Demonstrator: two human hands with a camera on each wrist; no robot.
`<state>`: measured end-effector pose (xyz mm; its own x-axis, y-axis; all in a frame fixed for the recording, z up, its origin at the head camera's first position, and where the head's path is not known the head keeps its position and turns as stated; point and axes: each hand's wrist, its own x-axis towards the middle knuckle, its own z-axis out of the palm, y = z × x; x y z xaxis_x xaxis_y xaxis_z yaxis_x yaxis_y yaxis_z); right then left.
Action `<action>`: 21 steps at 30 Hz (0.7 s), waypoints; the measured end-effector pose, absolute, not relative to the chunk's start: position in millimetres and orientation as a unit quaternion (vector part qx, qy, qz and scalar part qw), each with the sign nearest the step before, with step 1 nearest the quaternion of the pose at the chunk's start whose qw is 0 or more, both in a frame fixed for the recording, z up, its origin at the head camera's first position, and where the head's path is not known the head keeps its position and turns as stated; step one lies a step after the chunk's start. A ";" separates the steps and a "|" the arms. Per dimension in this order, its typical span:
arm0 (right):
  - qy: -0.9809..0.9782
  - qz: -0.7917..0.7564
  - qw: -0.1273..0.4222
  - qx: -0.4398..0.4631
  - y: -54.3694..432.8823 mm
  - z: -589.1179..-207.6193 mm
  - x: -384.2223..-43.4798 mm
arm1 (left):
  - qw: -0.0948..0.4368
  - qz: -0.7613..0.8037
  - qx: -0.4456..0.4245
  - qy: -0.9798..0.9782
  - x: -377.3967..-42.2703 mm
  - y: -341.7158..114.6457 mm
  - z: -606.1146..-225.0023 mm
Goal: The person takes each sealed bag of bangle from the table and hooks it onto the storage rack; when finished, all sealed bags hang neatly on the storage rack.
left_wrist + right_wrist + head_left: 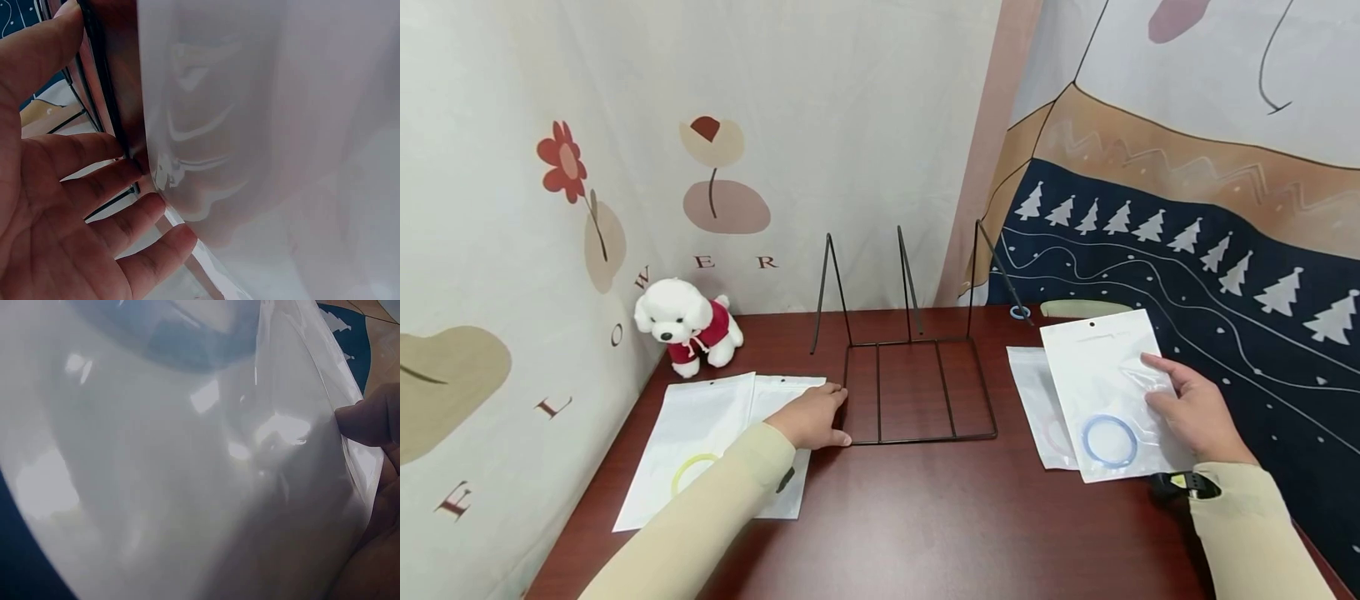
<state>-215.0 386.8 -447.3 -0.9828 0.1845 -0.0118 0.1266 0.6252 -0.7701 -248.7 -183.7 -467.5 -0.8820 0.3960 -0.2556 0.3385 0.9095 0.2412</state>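
Note:
My right hand (1201,412) pinches a flat white plastic bag (1093,375) by its right side, thumb in front. A blue ring (1084,442) shows through the bag's lower part. In the right wrist view the thumb (369,419) presses the bag's creased edge. My left hand (808,418) rests at the left side of a black wire rack (917,440), thumb by its front corner. The left wrist view shows its fingers (119,219) spread and nearly straight, touching the rack's wire. Beside them is a glossy white bag (262,144).
Two white bags (662,433) lie at the left, one with a yellow ring (682,468), partly under my left forearm. Another bag (1028,375) lies behind the held one. A white plush dog (672,307) sits at the back left. A small blue ring (1019,312) lies behind the rack.

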 end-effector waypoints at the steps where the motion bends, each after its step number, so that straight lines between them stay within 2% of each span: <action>1: -0.900 0.425 0.036 -0.085 386.4 -447.1 -214.9 | 0.150 0.095 0.191 0.965 -249.0 -183.8 -467.7; 21: -0.919 0.383 0.084 -0.045 376.4 -442.1 -212.3 | 0.152 0.091 0.188 0.966 -249.1 -183.0 -467.2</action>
<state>-212.3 376.4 -442.1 -0.9818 0.1467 0.1204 0.0176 0.7019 -0.7121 -249.1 -183.0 -467.2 -0.8832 0.3907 -0.2593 0.3352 0.9128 0.2334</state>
